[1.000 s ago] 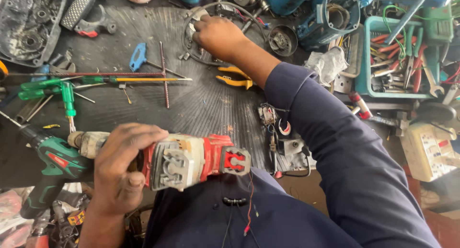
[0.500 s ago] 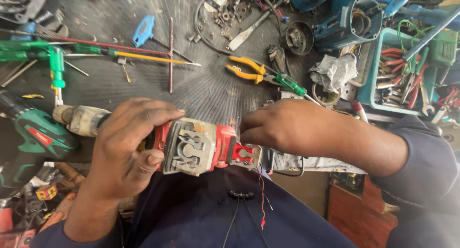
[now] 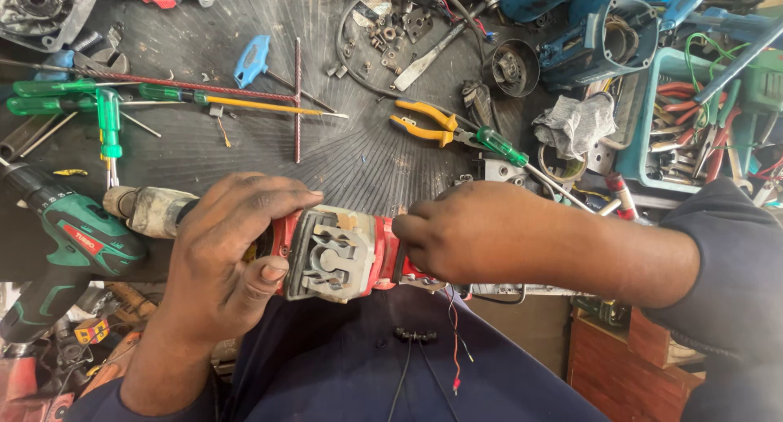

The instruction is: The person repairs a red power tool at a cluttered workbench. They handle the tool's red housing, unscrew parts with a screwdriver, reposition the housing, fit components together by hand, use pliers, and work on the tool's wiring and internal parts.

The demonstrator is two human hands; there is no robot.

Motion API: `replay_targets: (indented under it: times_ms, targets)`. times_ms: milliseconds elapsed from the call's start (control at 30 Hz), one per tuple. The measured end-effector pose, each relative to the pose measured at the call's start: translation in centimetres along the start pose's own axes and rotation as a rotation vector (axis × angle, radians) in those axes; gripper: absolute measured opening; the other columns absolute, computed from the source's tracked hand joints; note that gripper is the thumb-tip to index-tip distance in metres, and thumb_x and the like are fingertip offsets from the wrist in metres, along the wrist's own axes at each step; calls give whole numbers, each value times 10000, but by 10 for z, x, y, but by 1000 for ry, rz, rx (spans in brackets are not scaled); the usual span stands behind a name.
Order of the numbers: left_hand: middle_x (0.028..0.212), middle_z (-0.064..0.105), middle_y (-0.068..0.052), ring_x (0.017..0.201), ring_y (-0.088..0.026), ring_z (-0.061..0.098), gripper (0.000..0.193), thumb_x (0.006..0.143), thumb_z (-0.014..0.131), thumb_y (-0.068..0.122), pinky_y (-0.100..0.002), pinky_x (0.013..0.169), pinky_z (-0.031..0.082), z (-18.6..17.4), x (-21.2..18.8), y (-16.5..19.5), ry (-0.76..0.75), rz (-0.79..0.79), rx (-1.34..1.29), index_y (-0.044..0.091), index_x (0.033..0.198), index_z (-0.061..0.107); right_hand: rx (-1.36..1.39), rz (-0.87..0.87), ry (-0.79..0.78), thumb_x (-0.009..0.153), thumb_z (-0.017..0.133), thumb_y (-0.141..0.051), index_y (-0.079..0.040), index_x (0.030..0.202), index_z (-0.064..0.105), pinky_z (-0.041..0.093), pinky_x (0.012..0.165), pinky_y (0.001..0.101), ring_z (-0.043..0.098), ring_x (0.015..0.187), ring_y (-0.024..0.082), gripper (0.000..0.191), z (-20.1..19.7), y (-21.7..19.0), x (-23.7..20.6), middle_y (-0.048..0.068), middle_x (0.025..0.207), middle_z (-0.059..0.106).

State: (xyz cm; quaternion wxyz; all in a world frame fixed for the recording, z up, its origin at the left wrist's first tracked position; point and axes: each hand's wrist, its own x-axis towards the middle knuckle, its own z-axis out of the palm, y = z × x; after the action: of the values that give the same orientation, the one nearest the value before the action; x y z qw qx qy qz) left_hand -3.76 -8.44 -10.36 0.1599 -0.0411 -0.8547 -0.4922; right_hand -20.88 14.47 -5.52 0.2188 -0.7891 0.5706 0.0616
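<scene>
Since the frame one second earlier, the right hand (image 3: 481,234) has come back from the far side of the worktop, where it rested at a wire ring, and now meets the rear end of the red power tool (image 3: 342,255). That tool lies just past the near edge of the worktop (image 3: 245,157), over the person's lap, with its long axis running left to right and its grey chuck end (image 3: 147,210) pointing left. The left hand (image 3: 224,263) wraps the front of the body, fingers curled over the top and thumb pressed against the near side beside the open grey brush plate (image 3: 334,259). The right hand's fingers are drawn together on the red rear cap; whether they pinch a small part there cannot be told. Thin red and black wires (image 3: 453,332) hang below that end. Both hands touch the tool, the right at the exposed rear. A green cordless drill (image 3: 77,234) lies at the left edge, and yellow-handled pliers (image 3: 424,120) lie farther back.
</scene>
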Motion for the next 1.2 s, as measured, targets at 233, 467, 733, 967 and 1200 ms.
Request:
replay_targets:
  times_ms: [233,467,733,967,1200]
  targets:
    - [1177,704,-152,1141,-337,675,764,1069,348,672,-434,1018,508,1,-1,-2,1,5,11,4,1217,687,79,110,290,785,687,-191,-39,798,537,535,522,417,641,596,281,213,11,-13,-2,96,692,561]
    - [1182,707,-145,1141,-323,674,709,1077,386,640,-422,1024,502,4,-2,-2,2,8,-2,13,1216,685,85,27,171,774,655,-156,-39,828,636,555,565,416,681,748,297,130,8,-2,-9,102,797,614]
    - [1176,708,-145,1127,-319,679,661,1087,419,596,-392,973,501,5,-2,-3,10,23,-18,5,1213,685,498,79,139,836,654,-136,-89,1072,766,566,733,430,709,940,305,265,7,24,-7,90,1061,737]
    - [1181,708,-146,1135,-317,680,642,1090,427,578,-390,973,502,5,-2,-3,15,23,-23,2,1212,682,440,49,61,837,669,-150,-51,944,737,554,701,443,695,908,313,161,-1,19,-3,85,995,707]
    - [1184,706,-146,1089,-305,679,612,1101,433,553,-396,990,499,6,-1,-2,12,22,-17,5,1216,681,387,63,50,778,664,-135,-20,815,692,558,755,452,681,995,318,124,-1,13,-7,91,1023,675]
